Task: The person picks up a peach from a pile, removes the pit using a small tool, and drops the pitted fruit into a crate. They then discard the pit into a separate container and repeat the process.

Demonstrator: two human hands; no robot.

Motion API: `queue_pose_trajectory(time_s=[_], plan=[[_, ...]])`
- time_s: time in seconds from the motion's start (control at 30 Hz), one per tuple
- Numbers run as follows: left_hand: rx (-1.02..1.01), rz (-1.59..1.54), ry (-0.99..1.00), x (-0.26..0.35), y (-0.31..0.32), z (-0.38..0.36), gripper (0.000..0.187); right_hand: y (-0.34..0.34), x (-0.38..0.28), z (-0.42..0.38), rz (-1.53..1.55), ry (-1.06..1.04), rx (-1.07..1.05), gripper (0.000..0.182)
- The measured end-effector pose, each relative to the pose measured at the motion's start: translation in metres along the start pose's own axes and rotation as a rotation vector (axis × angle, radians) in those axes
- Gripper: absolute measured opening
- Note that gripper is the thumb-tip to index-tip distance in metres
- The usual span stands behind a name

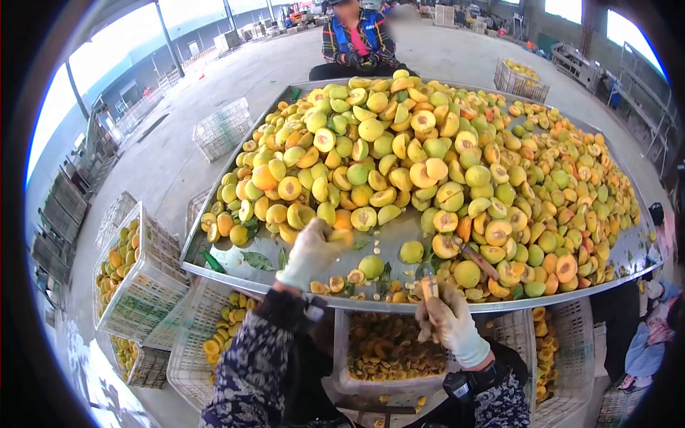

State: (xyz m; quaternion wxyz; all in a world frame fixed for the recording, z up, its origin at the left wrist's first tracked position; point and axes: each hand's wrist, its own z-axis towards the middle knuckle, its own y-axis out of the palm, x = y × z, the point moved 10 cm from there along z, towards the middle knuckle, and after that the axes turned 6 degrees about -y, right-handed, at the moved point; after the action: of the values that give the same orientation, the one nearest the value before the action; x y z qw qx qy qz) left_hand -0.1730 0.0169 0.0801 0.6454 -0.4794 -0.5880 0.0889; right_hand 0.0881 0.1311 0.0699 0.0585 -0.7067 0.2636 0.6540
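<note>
A big metal table (235,267) is heaped with yellow-green and orange fruit halves (428,157). My left hand (312,250), in a white glove, reaches over the near rim and closes on an orange fruit (342,235) at the pile's edge. My right hand (449,321), also gloved, sits at the near rim gripping a small knife handle (429,287). A whole green fruit (371,266) lies between my hands. Several pits and leaves lie on the bare metal.
Below the rim, a white crate (342,371) holds pitted fruit halves. Wire baskets of fruit (135,278) stand at the left. A seated person (354,39) works at the far end. Another person's clothing shows at the right edge (653,335).
</note>
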Motion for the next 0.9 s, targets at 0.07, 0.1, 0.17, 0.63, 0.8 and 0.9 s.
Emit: queue_pose_trajectory(time_s=[0.07, 0.1, 0.17, 0.63, 0.8, 0.9], plan=[[-0.420, -1.073, -0.132, 0.004, 0.057, -0.044, 0.048, 0.011, 0.014, -0.003, 0.010, 0.077, -0.056, 0.030], [-0.198, -0.605, 0.365, 0.010, 0.058, -0.059, 0.043, 0.016, 0.024, -0.005, 0.003, 0.143, -0.106, 0.032], [-0.539, -1.475, -0.055, 0.017, 0.098, -0.084, 0.043, 0.016, 0.030, -0.006, -0.060, 0.077, -0.191, 0.036], [-0.468, -1.375, 0.139, 0.049, 0.144, -0.070, 0.058, -0.020, 0.041, 0.039, -0.646, -0.180, -0.035, 0.023], [-0.253, -0.992, 0.291, 0.058, 0.126, -0.082, 0.056, 0.002, -0.001, 0.030, -1.043, -0.468, 0.150, 0.016], [-0.267, -1.073, 0.202, 0.057, 0.127, -0.083, 0.054, 0.006, -0.002, 0.032, -1.047, -0.500, 0.147, 0.018]])
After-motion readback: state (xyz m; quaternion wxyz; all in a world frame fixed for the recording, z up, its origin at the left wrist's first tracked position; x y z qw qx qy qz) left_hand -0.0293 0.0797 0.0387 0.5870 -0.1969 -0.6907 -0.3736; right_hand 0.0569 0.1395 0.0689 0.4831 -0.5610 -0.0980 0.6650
